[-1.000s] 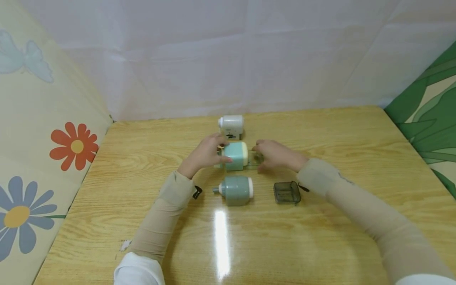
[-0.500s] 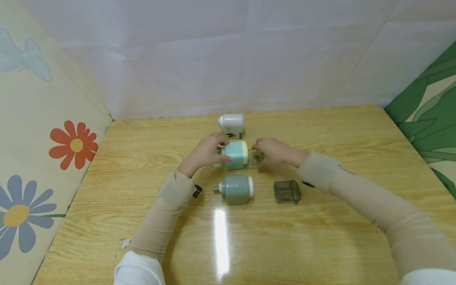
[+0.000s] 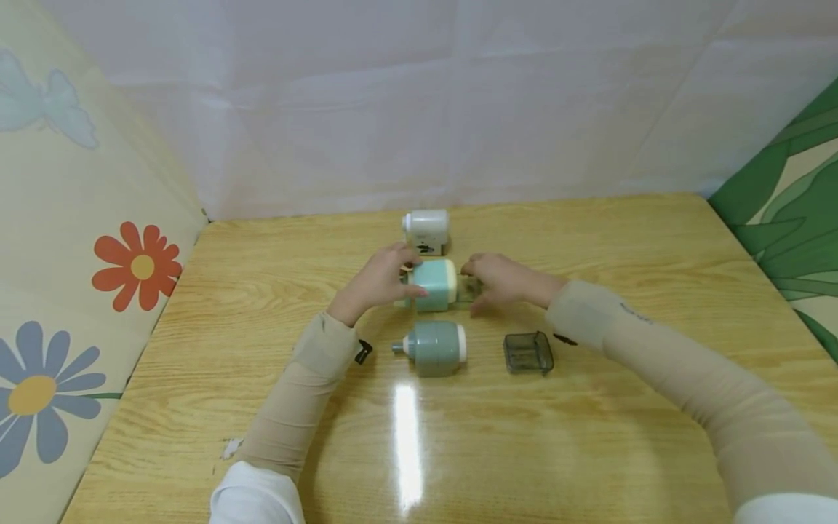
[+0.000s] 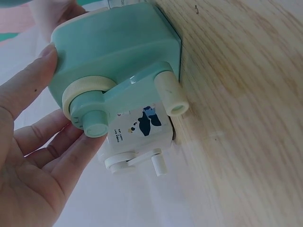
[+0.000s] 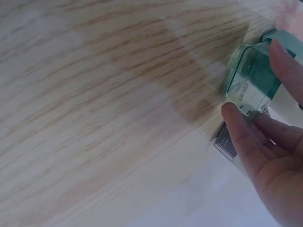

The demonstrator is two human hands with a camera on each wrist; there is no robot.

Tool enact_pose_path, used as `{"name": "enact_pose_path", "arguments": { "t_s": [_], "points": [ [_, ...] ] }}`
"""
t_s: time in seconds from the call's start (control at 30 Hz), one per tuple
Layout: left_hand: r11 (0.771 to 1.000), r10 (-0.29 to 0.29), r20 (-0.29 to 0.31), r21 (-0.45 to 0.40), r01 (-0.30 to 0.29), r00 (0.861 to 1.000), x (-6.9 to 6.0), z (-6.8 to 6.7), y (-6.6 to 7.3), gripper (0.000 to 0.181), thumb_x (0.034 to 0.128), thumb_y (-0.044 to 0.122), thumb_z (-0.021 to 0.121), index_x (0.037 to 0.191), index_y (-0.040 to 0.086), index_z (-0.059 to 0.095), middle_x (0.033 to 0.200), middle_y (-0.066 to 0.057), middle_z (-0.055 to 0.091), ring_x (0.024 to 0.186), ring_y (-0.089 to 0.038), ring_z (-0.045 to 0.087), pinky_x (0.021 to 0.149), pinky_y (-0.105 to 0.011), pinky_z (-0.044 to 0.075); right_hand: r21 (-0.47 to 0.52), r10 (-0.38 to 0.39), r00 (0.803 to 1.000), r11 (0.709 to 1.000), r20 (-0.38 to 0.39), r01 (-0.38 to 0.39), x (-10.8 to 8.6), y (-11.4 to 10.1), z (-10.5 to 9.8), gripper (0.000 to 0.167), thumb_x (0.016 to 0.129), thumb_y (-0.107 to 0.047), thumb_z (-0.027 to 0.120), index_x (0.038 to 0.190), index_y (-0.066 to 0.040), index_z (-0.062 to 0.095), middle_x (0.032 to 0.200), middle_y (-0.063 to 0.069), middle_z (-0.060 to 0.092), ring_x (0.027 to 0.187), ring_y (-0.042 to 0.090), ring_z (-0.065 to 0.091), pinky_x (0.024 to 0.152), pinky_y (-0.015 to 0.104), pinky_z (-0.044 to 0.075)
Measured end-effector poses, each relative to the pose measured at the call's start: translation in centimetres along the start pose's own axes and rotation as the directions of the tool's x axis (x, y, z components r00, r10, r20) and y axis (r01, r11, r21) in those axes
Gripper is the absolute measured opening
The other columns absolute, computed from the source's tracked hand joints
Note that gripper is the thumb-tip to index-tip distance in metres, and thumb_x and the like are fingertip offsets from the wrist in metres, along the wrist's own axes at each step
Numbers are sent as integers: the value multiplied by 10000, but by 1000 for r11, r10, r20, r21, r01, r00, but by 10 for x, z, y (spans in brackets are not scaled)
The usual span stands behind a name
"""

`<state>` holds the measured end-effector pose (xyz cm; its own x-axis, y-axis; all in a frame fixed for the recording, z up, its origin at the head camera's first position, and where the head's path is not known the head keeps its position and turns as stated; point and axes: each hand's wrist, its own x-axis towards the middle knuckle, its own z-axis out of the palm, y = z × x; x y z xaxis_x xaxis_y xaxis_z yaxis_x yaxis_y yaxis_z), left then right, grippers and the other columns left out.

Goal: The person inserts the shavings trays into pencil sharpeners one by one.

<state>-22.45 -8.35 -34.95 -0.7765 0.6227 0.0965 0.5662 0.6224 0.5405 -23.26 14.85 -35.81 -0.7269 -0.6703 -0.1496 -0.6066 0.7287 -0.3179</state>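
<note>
In the middle of the table lies a mint-green crank pencil sharpener [image 3: 432, 285] with a cream rim. My left hand [image 3: 378, 280] grips its crank end, thumb and fingers spread around the body. The crank arm [image 4: 137, 81] and its cream knob show in the left wrist view. At the opposite end, my right hand [image 3: 503, 281] pinches a clear greenish shavings drawer [image 5: 253, 75] between thumb and fingers. The drawer sticks partly out of the sharpener. How deep it sits inside is hidden.
A darker green barrel-shaped sharpener [image 3: 436, 349] lies nearer me. A smoky grey open drawer [image 3: 527, 354] rests right of it. Behind the mint sharpener stands a white sharpener [image 3: 428, 231]. A white cloth [image 3: 366, 145] hangs behind the table.
My right hand has shifted very slightly left with the drawer, toward the mint sharpener. The left hand keeps its place.
</note>
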Motion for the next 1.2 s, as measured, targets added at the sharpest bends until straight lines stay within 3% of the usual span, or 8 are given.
{"name": "enact_pose_path", "arguments": {
  "t_s": [0.23, 0.5, 0.6, 0.73, 0.9, 1.0, 1.2],
  "points": [
    [1000, -3, -1, -8, 3, 1000, 0, 0, -1, 497, 741, 247, 762, 1115, -26, 581, 1046, -107, 560, 973, -224, 537, 827, -300, 467, -2, -9, 1000, 1000, -6, 9, 2, -4, 1, 666, 656, -217, 816, 1148, 126, 526, 1081, 248, 561, 974, 352, 548, 867, 442, 457],
    [1000, 7, -13, -27, -7, 1000, 1, 0, 0, 473, 730, 229, 772, 1086, -27, 595, 1025, -104, 568, 959, -219, 546, 821, -288, 472, -4, -90, 995, 996, -52, 90, 2, -2, 3, 651, 635, -247, 825, 1101, 118, 552, 979, 201, 591, 856, 299, 565, 788, 422, 484],
    [1000, 12, -17, -26, -12, 1000, 1, 1, 1, 463, 727, 221, 775, 1075, -29, 599, 1015, -102, 569, 951, -214, 547, 816, -284, 473, -10, -108, 993, 994, -58, 107, 1, 2, 5, 704, 640, -255, 817, 1140, 138, 516, 1025, 230, 588, 904, 333, 565, 831, 446, 467],
    [1000, 5, -17, -15, -5, 1000, 1, 1, 2, 464, 726, 220, 776, 1075, -30, 598, 1020, -102, 569, 951, -215, 545, 815, -285, 473, 16, -66, 997, 998, -48, 67, -2, 4, 3, 750, 638, -265, 816, 1179, 140, 490, 1109, 272, 567, 1007, 382, 546, 898, 479, 430],
    [1000, -1, -13, -12, 1, 1000, 1, 1, 3, 468, 727, 228, 774, 1078, -27, 597, 1024, -98, 571, 953, -208, 544, 816, -281, 472, 24, -8, 999, 1000, -34, 9, -2, 5, 2, 699, 618, -268, 834, 1114, 119, 530, 957, 187, 616, 854, 289, 587, 762, 403, 505],
    [1000, -1, -12, -9, 1, 1000, 1, 1, 3, 471, 727, 235, 773, 1078, -25, 598, 1019, -95, 570, 950, -205, 544, 816, -278, 471, 19, -19, 999, 1000, -31, 20, -1, 5, 1, 635, 623, -254, 833, 1056, 110, 545, 853, 135, 607, 767, 246, 576, 687, 364, 513],
    [1000, 0, -16, -11, 0, 1000, 1, 1, 2, 469, 724, 233, 775, 1072, -27, 601, 1019, -98, 573, 945, -206, 544, 818, -282, 469, 25, -46, 998, 999, -44, 47, 0, 5, 2, 621, 630, -228, 828, 1052, 124, 538, 821, 126, 601, 749, 246, 570, 681, 368, 508]
  ]
}}
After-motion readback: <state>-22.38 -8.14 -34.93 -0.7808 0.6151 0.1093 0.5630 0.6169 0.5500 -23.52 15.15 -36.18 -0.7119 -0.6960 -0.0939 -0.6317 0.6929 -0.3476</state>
